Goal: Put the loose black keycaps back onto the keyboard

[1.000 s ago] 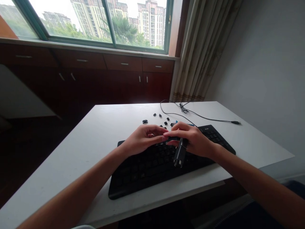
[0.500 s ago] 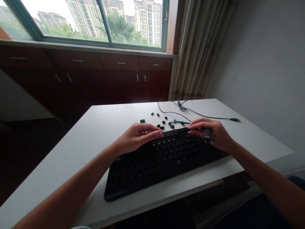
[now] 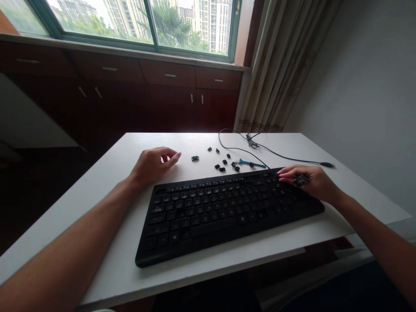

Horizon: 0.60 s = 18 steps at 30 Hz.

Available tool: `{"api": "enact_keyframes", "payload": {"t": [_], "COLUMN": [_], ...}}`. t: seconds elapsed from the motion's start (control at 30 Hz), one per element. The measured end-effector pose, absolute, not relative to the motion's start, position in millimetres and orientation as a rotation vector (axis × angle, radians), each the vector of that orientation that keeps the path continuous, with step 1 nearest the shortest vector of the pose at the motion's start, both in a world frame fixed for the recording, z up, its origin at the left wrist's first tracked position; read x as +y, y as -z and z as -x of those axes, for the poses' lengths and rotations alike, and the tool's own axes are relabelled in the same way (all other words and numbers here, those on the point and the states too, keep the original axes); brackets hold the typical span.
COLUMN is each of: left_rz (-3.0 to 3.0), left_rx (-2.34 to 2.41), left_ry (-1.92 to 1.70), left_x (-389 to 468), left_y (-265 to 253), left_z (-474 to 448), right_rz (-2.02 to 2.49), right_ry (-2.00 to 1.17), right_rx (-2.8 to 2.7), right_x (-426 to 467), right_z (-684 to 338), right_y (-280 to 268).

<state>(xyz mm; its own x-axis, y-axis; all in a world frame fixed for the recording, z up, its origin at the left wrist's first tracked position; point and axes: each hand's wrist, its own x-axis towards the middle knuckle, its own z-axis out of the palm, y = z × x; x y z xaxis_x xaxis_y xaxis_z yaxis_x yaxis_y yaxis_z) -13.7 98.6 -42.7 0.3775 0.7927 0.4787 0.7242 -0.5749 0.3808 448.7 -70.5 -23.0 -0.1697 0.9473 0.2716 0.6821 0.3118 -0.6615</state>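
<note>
A black keyboard point(image 3: 208, 216) lies on the white table, with gaps among its keys. My left hand point(image 3: 151, 167) is off the keyboard, just beyond its far left corner; its fingers are loosely curved, and nothing shows in them. Over the keyboard's far right part, my right hand point(image 3: 316, 182) has its thumb and fingertips close together at the keys. A small dark, shiny object point(image 3: 300, 180) is tucked in that hand; its kind is unclear. Several loose black keycaps point(image 3: 224, 162) lie behind the keyboard, and a larger one point(image 3: 195, 158) lies to the right of my left hand.
A blue tool point(image 3: 251, 163) lies behind the keyboard, with a small black piece on it. Behind that, a black cable point(image 3: 251, 141) is partly tangled and runs to a plug point(image 3: 326, 164) at the right. Past the white table point(image 3: 107, 182) are dark red cabinets, a window and a curtain.
My left hand has moved left, away from the keyboard's far edge, uncovering the keys. My right hand has shifted a little right along the keyboard. The camera view has tilted slightly.
</note>
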Motion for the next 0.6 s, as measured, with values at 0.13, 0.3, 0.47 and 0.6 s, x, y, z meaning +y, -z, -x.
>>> {"api": "enact_keyframes", "payload": {"t": [0.13, 0.3, 0.47, 0.6], "left_rz": [-2.632, -2.653, -2.522, -2.512], "left_rx": [1.203, 1.169, 1.097, 0.950], "left_ry": [-0.850, -0.878, -0.923, -0.834], "left_x": [92.3, 91.6, 87.5, 71.0], "left_y": [39.6, 39.9, 35.6, 22.4], "left_z": [5.2, 3.0, -3.8, -17.6], "right_rz": [1.442, 1.428, 1.454, 1.411], "right_ry": [-0.488, -0.421, -0.470, -0.519], "right_rx": [-2.041, -2.026, -2.039, -2.083], "right_x": [-68.5, -69.5, -69.1, -66.8], "right_z": [-449.5, -451.7, -457.6, -463.1], "right_y": [13.3, 13.3, 15.8, 11.5]}}
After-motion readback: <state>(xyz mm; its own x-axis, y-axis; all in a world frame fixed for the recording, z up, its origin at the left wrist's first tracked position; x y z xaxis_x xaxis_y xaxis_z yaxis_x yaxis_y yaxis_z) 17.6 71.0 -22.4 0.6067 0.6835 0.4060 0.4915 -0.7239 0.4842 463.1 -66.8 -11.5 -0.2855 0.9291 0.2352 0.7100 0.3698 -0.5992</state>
